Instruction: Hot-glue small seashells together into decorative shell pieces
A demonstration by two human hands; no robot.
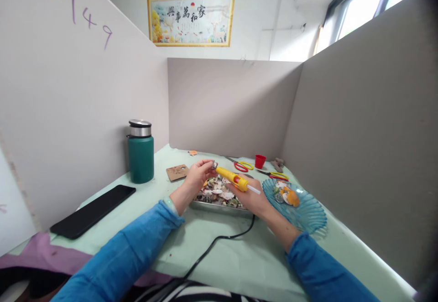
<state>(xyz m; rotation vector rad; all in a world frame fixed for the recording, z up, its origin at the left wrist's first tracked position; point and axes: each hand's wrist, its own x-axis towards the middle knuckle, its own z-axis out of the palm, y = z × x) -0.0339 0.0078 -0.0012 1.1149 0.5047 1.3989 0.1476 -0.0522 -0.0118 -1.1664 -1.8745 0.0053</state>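
My right hand is wrapped round a yellow hot glue gun, a white glue stick poking out of its back end. The nozzle points up and left, toward a small greyish shell pinched in the fingertips of my left hand. Whether nozzle and shell touch, I cannot tell. Beneath both hands lies a metal tray heaped with mixed shells. From below my right hand, the gun's black cord runs down toward my lap.
At right stands a blue glass plate with shells. Behind are red-and-yellow scissors, a second pair and a red cup. Leftward are a brown card, a green bottle and a black phone. Grey partitions enclose the table.
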